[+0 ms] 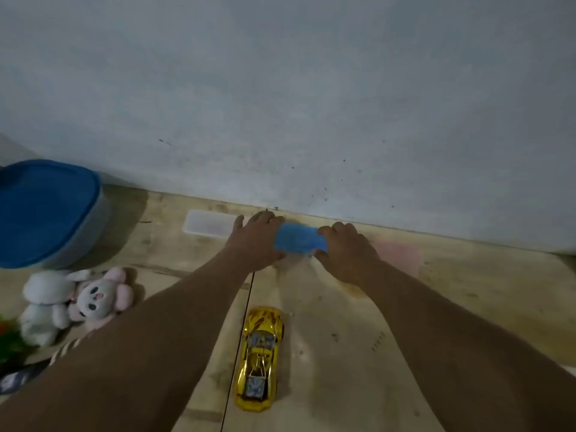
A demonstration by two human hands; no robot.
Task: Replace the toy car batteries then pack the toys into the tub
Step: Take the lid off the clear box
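A small blue box [300, 238] lies on the wooden floor near the wall. My left hand [255, 241] grips its left end and my right hand [346, 247] grips its right end; what it holds is hidden. A shiny gold toy car [258, 358] lies on the floor between my forearms, nose toward the wall. The tub [46, 213] with a blue lid on it stands at the far left. A clear flat lid or tray [207, 226] lies just left of my left hand.
Two plush rabbits, one white [46, 307] and one grey-pink [101, 296], lie below the tub. Something green [7, 338] and a dark item [18, 377] sit at the left edge. A grey wall [311, 104] closes the far side.
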